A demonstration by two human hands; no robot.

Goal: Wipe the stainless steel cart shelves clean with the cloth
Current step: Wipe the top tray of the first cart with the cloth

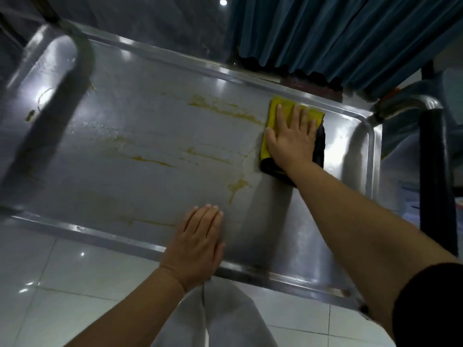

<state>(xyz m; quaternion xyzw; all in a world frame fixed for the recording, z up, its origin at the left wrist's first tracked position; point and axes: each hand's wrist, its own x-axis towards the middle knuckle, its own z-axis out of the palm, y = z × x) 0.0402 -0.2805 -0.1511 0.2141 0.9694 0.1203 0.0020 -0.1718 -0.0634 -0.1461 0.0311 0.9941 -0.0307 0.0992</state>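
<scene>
A: Head camera, looking down. What's around the stainless cart shelf (150, 136)?

B: A blue pleated curtain (338, 33) hangs just past the far rim. A steel handle tube (50, 101) arches over the left end. A dark upright post (433, 171) stands at the right end, beside the rounded far-right corner. White floor tiles (62, 284) show below the near rim (100, 236).

A: And the cloth?

B: The yellow cloth (268, 144), with a dark side folded under, lies flat on the shelf near the far-right corner, close to the far rim. The right hand (292, 144) presses on it, palm down and fingers spread straight, nothing curled round it.

A: The other hand?

B: The left hand (198, 244) rests flat on the shelf just inside the near rim, fingers straight and together, holding nothing.

A: What lies in the cloth's way?

B: Yellow-brown streaks (225, 110) run leftward from its edge, with more smears across the middle and a blotch (238, 186) between the two hands.

A: Room to move?

B: Bare steel stretches from the cloth to the handle tube. A raised lip bounds every side, and the strip to the right of the cloth is narrow.
</scene>
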